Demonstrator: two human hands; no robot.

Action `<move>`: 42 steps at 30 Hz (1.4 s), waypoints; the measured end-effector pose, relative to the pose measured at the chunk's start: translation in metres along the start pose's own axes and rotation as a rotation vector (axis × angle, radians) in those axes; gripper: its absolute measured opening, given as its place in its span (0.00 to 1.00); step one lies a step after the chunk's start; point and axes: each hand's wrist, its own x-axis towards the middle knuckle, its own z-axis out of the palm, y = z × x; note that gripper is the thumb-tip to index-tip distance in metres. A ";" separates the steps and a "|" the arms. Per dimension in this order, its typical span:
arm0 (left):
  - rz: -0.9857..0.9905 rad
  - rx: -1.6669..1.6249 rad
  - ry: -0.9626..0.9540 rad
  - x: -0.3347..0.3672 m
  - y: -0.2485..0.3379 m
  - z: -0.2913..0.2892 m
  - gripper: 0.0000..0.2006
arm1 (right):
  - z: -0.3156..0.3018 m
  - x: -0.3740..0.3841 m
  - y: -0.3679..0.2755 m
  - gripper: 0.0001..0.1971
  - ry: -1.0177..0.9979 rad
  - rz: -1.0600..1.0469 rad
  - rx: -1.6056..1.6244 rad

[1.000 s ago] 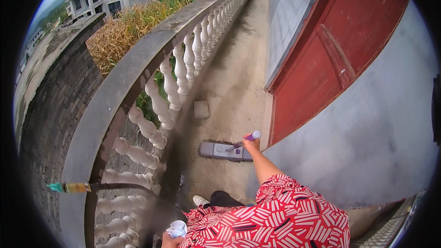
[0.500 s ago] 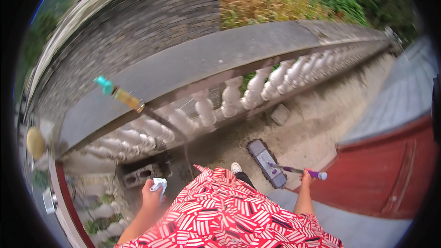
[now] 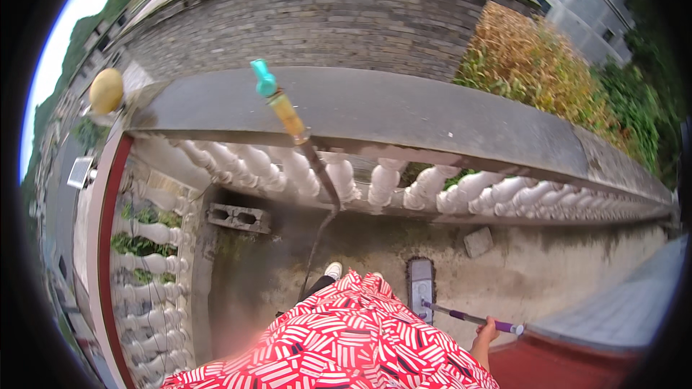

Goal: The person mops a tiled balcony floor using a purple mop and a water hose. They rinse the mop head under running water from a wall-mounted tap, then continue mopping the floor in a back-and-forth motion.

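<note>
My right hand [image 3: 488,331] is closed around the purple and grey pole of a flat mop [image 3: 461,315], near the pole's purple end. The mop's oblong grey head [image 3: 422,281] with a dark fringe lies flat on the concrete floor, to the right of my shoes. My left hand is out of view. Ahead of me a tap with a teal handle [image 3: 264,79] and a yellowish body tops a dark upright pipe [image 3: 322,173] beside the railing.
A grey-topped railing [image 3: 404,112] with white balusters [image 3: 386,181] runs across ahead and turns back along the left. On the floor are a hollow concrete block [image 3: 239,218] at left and a small stone slab [image 3: 478,242] at right. A red surface [image 3: 577,364] lies at lower right.
My view has swung left, so the railing, tap and mop sit differently in it. My left hand, earlier closed on a white crumpled thing, has left the view. My right hand still grips the mop.
</note>
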 end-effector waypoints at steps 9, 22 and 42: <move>0.114 -0.054 0.092 0.012 -0.045 0.059 0.16 | 0.062 0.031 0.009 0.08 -0.256 -0.042 -0.181; 0.019 -0.262 0.125 -0.010 -0.009 0.029 0.16 | 0.244 -0.061 -0.023 0.08 -0.622 -0.266 -0.467; -0.111 -0.871 -0.185 0.033 0.021 0.002 0.27 | 0.384 -0.267 0.006 0.09 -1.355 -0.411 -0.686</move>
